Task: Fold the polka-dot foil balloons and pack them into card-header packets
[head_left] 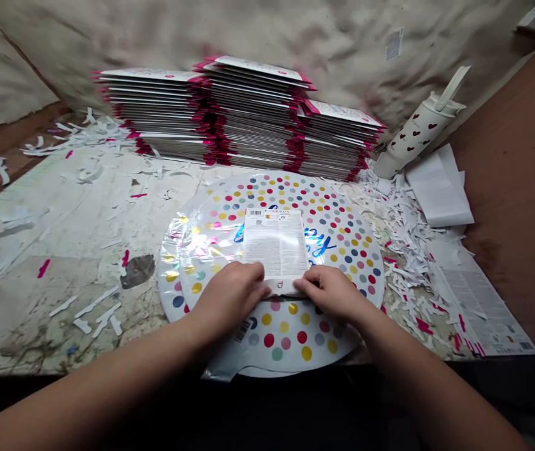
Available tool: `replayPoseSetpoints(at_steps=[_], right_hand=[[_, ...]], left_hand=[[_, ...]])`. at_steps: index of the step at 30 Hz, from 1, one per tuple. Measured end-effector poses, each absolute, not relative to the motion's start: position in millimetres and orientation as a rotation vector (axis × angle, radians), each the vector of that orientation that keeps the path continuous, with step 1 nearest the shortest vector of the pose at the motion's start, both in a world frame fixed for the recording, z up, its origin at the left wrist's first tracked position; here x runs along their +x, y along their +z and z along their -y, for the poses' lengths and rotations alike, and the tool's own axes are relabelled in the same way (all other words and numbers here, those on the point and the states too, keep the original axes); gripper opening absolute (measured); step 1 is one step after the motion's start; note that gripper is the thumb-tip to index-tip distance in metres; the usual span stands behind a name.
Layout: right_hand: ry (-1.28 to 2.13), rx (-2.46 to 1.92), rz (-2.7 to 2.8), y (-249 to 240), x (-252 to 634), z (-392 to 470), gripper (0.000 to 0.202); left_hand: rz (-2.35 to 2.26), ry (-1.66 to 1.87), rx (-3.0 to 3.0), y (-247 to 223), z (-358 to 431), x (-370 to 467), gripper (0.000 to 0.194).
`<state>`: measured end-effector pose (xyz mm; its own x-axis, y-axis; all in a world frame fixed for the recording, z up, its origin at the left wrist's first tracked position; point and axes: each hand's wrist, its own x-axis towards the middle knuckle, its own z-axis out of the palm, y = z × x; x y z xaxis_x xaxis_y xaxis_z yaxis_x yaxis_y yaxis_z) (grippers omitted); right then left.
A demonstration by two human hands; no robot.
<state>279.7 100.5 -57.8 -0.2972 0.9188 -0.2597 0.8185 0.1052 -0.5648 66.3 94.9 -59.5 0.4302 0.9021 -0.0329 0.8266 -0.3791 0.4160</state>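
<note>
A round white foil sheet with coloured dots and blue script (352,250) lies flat near the table's front edge. On its middle rests a white printed card (274,241) with a barcode and small text. My left hand (234,288) pinches the card's near left corner, fingers curled. At the near right corner my right hand (331,288) grips the same card between thumb and bent fingers. The foil's clear, shiny layer shows at its left side.
Three stacks of pink-edged packets (253,113) stand at the back. A white bottle with hearts (413,138) leans at the back right. Shredded paper strips (408,269) lie on the right, beside white sheets (441,188). More scraps are scattered over the worn table (150,219).
</note>
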Motion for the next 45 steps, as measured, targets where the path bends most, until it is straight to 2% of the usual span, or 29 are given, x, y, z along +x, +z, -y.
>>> replayPoseSetpoints(at_steps=[2,4,6,9,11,14,17,19,21,23,26,28,30,33,36,40,45], right_hand=[[0.920,-1.846,2.225,-55,277,-105,0.033],[0.929,-1.857,2.238,-54,277,-106,0.031],[0.955,-1.728,2.299,-55,278,-104,0.022],[0.909,-1.456,2.422,-58,280,-99,0.010],[0.872,-1.412,2.459,-60,278,-98,0.014],[0.835,-1.602,2.381,-62,272,-99,0.013],[0.583,-1.706,2.365,-63,269,-100,0.017],[0.373,-1.547,2.516,-64,269,-96,0.018],[0.251,-1.345,2.717,-66,270,-88,0.027],[0.156,-1.283,2.895,-69,269,-80,0.039],[-0.121,-1.396,3.011,-70,262,-71,0.047],[-0.287,-1.383,2.989,-64,257,-68,0.042],[-0.370,-1.277,2.913,-54,254,-67,0.034],[-0.411,-1.088,2.743,-39,254,-60,0.028],[-0.390,-0.961,2.597,-36,256,-49,0.028],[-0.285,-1.009,2.488,-44,261,-35,0.030],[-0.204,-1.042,2.499,-45,267,-27,0.033]], left_hand=[[-1.464,0.289,2.360,-60,-99,68,0.013],[-1.367,0.322,2.414,-61,-99,67,0.020],[-1.274,0.347,2.424,-62,-96,68,0.023],[-1.214,0.305,2.367,-61,-92,70,0.013],[-1.231,0.254,2.344,-60,-92,74,0.019],[-1.359,0.222,2.365,-60,-98,81,0.014],[-1.361,0.250,2.543,-66,-100,82,0.012],[-1.163,0.263,2.739,-73,-95,73,0.019],[-1.018,0.256,2.855,-77,-84,60,0.032],[-1.113,0.280,2.824,-75,-70,45,0.040],[-1.262,0.346,2.428,-56,-49,35,0.031],[-1.166,0.298,1.914,-41,-39,41,0.026],[-1.055,0.316,1.304,-32,-36,53,0.028],[-0.938,0.588,0.652,-36,-43,73,0.033],[-0.974,0.809,0.467,-49,-55,85,0.025],[-1.090,0.825,0.434,-57,-60,91,0.017],[-0.941,0.894,0.169,-55,-60,96,0.010]])
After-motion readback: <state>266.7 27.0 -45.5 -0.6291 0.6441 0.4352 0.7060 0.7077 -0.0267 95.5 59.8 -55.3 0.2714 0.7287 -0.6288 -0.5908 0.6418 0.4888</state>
